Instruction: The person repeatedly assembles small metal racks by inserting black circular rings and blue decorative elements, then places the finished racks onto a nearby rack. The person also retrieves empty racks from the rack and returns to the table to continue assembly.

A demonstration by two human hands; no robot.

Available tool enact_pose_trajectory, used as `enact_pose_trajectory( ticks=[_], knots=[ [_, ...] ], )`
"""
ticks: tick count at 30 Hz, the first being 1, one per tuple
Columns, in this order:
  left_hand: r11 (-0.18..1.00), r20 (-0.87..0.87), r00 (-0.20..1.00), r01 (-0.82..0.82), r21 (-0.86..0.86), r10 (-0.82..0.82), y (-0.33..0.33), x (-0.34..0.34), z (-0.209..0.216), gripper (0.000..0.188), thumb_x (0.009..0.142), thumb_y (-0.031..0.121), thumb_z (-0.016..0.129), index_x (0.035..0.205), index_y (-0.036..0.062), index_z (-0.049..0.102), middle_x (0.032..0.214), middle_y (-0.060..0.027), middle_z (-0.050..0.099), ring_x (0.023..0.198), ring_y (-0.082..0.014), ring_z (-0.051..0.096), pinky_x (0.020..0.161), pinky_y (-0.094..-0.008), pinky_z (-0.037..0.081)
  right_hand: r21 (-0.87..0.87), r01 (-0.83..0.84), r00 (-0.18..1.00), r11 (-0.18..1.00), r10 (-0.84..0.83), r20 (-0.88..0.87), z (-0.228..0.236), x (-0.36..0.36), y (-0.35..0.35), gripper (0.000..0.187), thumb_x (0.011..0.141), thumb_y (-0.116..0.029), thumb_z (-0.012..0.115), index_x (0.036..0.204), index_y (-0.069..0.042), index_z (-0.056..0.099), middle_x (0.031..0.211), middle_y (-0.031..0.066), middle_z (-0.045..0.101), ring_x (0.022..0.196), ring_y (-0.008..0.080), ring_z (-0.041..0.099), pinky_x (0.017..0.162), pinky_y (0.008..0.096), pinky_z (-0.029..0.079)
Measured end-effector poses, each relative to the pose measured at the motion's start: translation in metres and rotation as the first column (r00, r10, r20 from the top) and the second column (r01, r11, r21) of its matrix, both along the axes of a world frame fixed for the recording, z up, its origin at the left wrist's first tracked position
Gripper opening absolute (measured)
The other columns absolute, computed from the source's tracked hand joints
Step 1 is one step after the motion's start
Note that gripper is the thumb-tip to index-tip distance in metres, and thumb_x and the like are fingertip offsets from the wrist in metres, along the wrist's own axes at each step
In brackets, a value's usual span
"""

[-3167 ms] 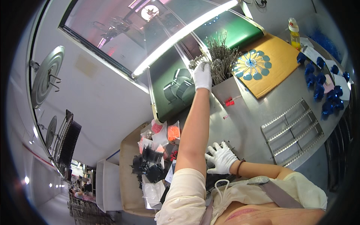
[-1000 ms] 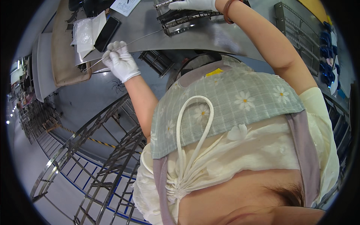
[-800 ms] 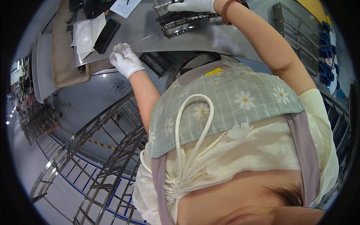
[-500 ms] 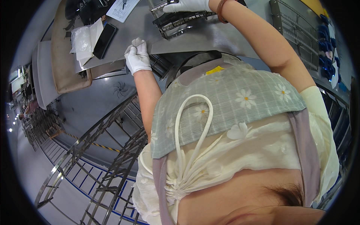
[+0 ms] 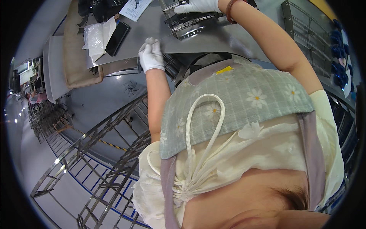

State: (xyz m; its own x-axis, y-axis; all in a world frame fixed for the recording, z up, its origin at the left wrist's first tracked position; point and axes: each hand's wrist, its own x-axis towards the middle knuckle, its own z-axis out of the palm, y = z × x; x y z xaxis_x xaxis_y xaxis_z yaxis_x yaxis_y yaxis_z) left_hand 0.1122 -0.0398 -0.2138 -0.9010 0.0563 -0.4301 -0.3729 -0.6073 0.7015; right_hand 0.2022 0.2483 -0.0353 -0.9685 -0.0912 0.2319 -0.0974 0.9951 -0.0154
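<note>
My left hand [image 5: 152,56], in a white glove, is at the near edge of the grey metal table [image 5: 213,40]. Its fingers are closed together, and a faint thin line seems to run from them toward the metal frame. What they pinch is too small to make out. Farther right, a slotted metal frame [image 5: 176,27] with dark parts rests on the table. My right hand [image 5: 199,6], also white-gloved, grips this frame from above, its thumb and fingers at the upper bar. The top edge of the picture cuts off part of that hand and the frame.
Left on the table lie a black phone [image 5: 117,38], a clear plastic bag [image 5: 94,37] and a written sheet [image 5: 135,8]. A slotted metal rack [image 5: 309,34] stands at the right. Brown-edged padding [image 5: 76,72] and metal racks [image 5: 99,164] are at my left.
The whole view has shifted slightly, so table and hands appear farther right. My left hand stays closed by the table edge; my right hand stays on the frame.
</note>
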Motion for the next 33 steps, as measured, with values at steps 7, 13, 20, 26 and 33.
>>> enact_pose_trajectory(
  ticks=[7,13,20,26,33],
  knots=[
    [0.995,-0.024,0.995,0.097,-0.034,-0.098,0.029,0.025,0.000,0.011,0.103,0.003,0.058,0.109,0.0079,0.050,0.112,-0.0149,0.067,0.103,-0.0303,0.068,0.095,-0.0480,0.060,-0.043,-0.022,1.000,0.999,0.022,0.016,0.000,0.000,0.012,0.076,0.091,-0.066,0.056,0.145,-0.013,0.054,0.145,0.0216,0.051,0.138,0.0427,0.044,0.112,0.0661,0.031],
    [0.989,0.095,0.992,-0.097,0.108,0.087,-0.027,-0.010,-0.001,0.018,0.105,0.019,0.061,0.099,0.0022,0.061,0.106,-0.0152,0.069,0.104,-0.0276,0.069,0.096,-0.0432,0.061,0.059,0.246,0.968,0.967,-0.249,0.040,0.005,0.010,0.048,0.080,0.092,-0.069,0.052,0.150,-0.013,0.050,0.149,0.0213,0.048,0.142,0.0439,0.040,0.113,0.0704,0.026],
    [0.943,-0.019,0.947,0.317,-0.102,-0.320,0.051,0.036,0.013,0.025,0.103,0.007,0.060,0.128,0.0027,0.062,0.115,-0.0106,0.070,0.104,-0.0179,0.065,0.090,-0.0316,0.053,0.032,0.183,0.978,0.983,-0.185,0.099,-0.006,0.018,0.056,0.081,0.091,-0.071,0.052,0.149,-0.014,0.052,0.152,0.0207,0.047,0.140,0.0467,0.041,0.112,0.0673,0.030],
    [0.284,0.234,0.651,0.587,-0.758,-0.723,0.020,0.031,0.061,0.042,0.094,0.043,0.071,0.109,0.0047,0.062,0.087,-0.0044,0.069,0.061,-0.0086,0.055,0.053,-0.0224,0.043,-0.029,0.200,0.978,0.979,-0.202,-0.053,-0.002,0.034,0.105,0.083,0.095,-0.069,0.048,0.157,-0.014,0.044,0.162,0.0235,0.036,0.149,0.0504,0.027,0.119,0.0688,0.018],
    [-0.012,0.092,0.660,0.125,-0.992,-0.746,0.056,0.042,0.035,0.046,0.092,0.039,0.076,0.103,-0.0044,0.067,0.096,-0.0212,0.075,0.085,-0.0299,0.070,0.084,-0.0393,0.053,-0.264,0.208,0.965,0.942,-0.243,-0.103,-0.033,0.035,0.137,0.074,0.097,-0.060,0.053,0.154,-0.013,0.047,0.154,0.0242,0.045,0.141,0.0427,0.043,0.121,0.0527,0.028]
  ],
)
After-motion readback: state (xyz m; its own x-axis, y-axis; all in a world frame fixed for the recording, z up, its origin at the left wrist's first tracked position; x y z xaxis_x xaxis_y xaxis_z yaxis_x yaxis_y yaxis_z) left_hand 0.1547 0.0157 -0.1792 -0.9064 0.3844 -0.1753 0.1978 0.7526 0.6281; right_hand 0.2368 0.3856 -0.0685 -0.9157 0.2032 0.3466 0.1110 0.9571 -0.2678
